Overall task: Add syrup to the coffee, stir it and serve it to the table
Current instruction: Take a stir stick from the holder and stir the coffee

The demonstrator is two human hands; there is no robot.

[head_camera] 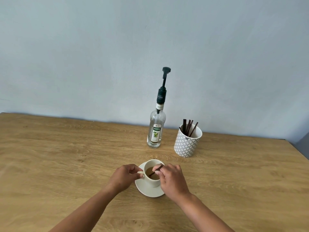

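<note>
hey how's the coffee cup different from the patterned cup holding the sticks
The coffee cup is plain cream, has a handle, and sits on a saucer; the patterned cup is white with a grey pattern, shows no handle, and stands straight on the table. The coffee cup holds coffee and one stirrer, pinched by the right hand; the patterned cup holds several sticks, untouched. Both stand upright.

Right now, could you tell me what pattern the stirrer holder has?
The stirrer holder has a grey-and-white geometric pattern; head view.
</note>
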